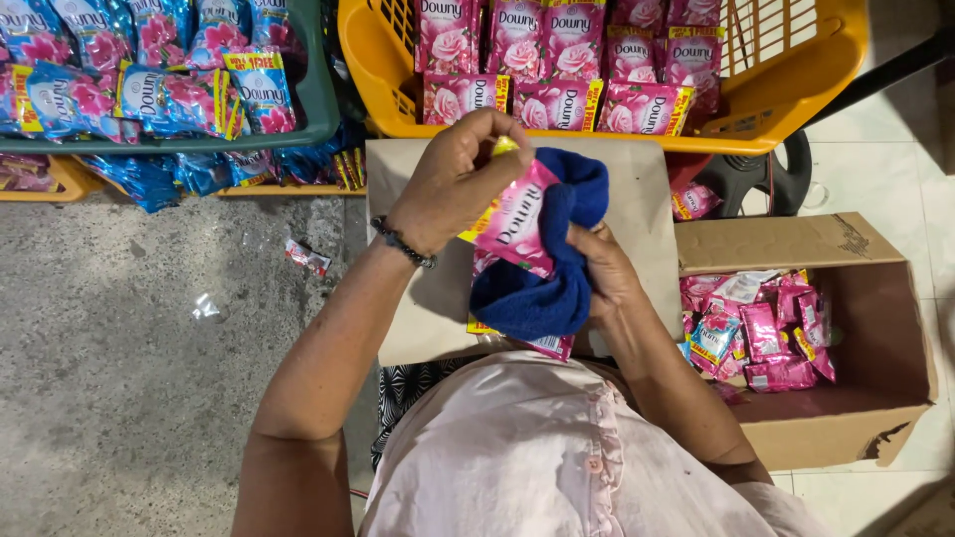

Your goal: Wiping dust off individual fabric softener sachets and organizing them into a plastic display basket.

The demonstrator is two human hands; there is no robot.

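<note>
My left hand (pixel 453 179) pinches the top of a pink sachet (pixel 517 221) and holds it up over a sheet of brown cardboard (pixel 637 189) on my lap. My right hand (pixel 605 270) grips a dark blue cloth (pixel 542 293) that wraps around the sachet's right side and lower end. More pink sachets (pixel 547 344) lie under the cloth on the cardboard. A beaded bracelet sits on my left wrist.
A yellow basket (pixel 796 89) ahead holds rows of pink sachets. A green basket (pixel 318 89) at top left holds blue ones. An open cardboard box (pixel 875 328) at right contains loose pink sachets. Grey concrete floor lies to the left, with a stray wrapper (pixel 306 257).
</note>
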